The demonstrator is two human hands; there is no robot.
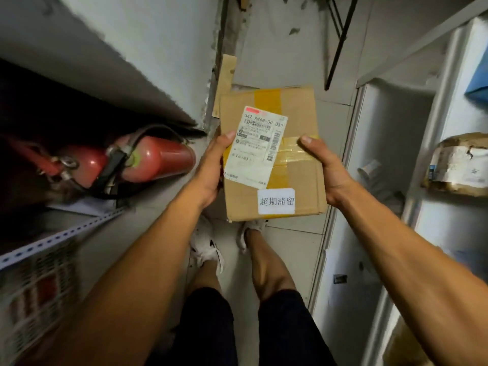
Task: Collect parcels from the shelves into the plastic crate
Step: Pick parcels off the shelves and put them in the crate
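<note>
Between shelves (396, 159), both hands (211, 165) gripping cardboard parcel (298, 165), fire extinguisher (148, 159) left, wrapped parcel (459, 165) right

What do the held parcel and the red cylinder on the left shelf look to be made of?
Parcel: matte brown cardboard, going by its creased edges, sealed with glossy yellowish tape. Fire extinguisher: probably painted metal, as its smooth red body shows soft highlights, with a black hose that looks like rubber.

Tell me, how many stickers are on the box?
2. A big shipping label sits on top of the cardboard box, and a small white sticker with writing sits near its bottom edge. Hidden sides may have more.
</note>
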